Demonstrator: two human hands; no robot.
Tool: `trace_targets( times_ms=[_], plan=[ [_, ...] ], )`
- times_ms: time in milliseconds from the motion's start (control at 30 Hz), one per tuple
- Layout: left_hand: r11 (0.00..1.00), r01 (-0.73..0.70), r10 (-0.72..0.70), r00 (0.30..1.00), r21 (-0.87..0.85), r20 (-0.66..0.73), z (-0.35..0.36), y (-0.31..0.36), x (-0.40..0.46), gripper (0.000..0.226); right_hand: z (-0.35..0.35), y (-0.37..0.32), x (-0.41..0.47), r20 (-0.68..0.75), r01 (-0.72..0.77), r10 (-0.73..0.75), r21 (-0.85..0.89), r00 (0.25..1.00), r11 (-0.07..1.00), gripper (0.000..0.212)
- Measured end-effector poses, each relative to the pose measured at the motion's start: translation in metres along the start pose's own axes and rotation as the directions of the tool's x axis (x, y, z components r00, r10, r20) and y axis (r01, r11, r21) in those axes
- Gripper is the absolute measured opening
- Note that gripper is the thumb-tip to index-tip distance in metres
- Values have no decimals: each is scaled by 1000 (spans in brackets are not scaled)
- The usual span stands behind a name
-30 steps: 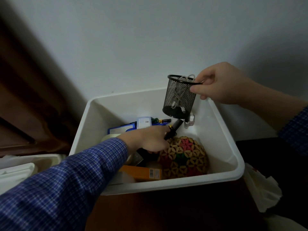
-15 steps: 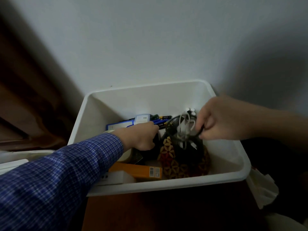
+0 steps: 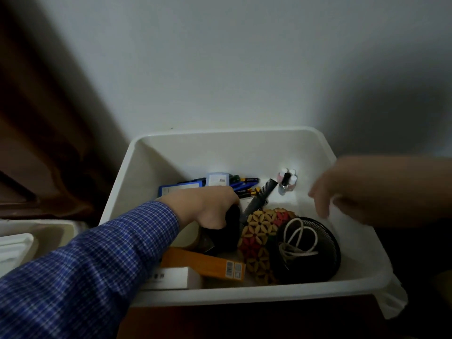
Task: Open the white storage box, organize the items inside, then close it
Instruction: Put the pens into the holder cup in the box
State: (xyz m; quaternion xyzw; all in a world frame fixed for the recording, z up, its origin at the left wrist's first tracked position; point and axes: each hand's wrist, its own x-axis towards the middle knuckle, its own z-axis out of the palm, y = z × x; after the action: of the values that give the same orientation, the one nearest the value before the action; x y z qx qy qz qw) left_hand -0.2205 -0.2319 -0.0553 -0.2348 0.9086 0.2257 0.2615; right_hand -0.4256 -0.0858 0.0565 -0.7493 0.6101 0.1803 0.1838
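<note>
- White storage box (image 3: 186, 152), lid off, filling the lower middle of the view, pushed against a pale wall (image 3: 244, 69).
- Left hand (image 3: 208, 206), out of a blue checked sleeve (image 3: 97, 260), down inside the box at about 9 o'clock from its centre, fingers curled round a dark object (image 3: 231, 231); exact nature of that object not clear.
- Right hand (image 3: 354, 192) blurred, hovering over the box's 3 o'clock rim, fingers loose and spread downward, holding nothing.
- Black mesh pen cup (image 3: 322, 265) lying tilted at 4 o'clock in the box, mouth up toward the camera, coiled white cable (image 3: 297, 241) inside.
- Patterned ball (image 3: 259, 238) of tan and red flower shapes just beside the cup at its 9 o'clock, touching it.
- Black comb (image 3: 260, 198) slanting from the ball toward 1 o'clock.
- Small nail polish bottles (image 3: 287, 182) clustered upright at the far wall, about 1 o'clock.
- Pens and markers (image 3: 244, 184) lying along the far side at 12 o'clock, next to a blue flat box (image 3: 181, 189) and a small white box (image 3: 217, 179).
- Orange carton (image 3: 203, 265) with a barcode at 6 o'clock, resting partly on a white carton (image 3: 176, 277).
- Second white container (image 3: 17, 243) at the left edge, well apart from the hands.
- Crumpled white plastic (image 3: 391, 302) outside the box at 4 o'clock.
</note>
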Motion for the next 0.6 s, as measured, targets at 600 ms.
trace_targets(
  times_ms=[600],
  plan=[
    [994,106,-107,980,14,166,0,-9,-2,31,48,-12,192,123,107,-73,-296,990,949,14]
  ],
)
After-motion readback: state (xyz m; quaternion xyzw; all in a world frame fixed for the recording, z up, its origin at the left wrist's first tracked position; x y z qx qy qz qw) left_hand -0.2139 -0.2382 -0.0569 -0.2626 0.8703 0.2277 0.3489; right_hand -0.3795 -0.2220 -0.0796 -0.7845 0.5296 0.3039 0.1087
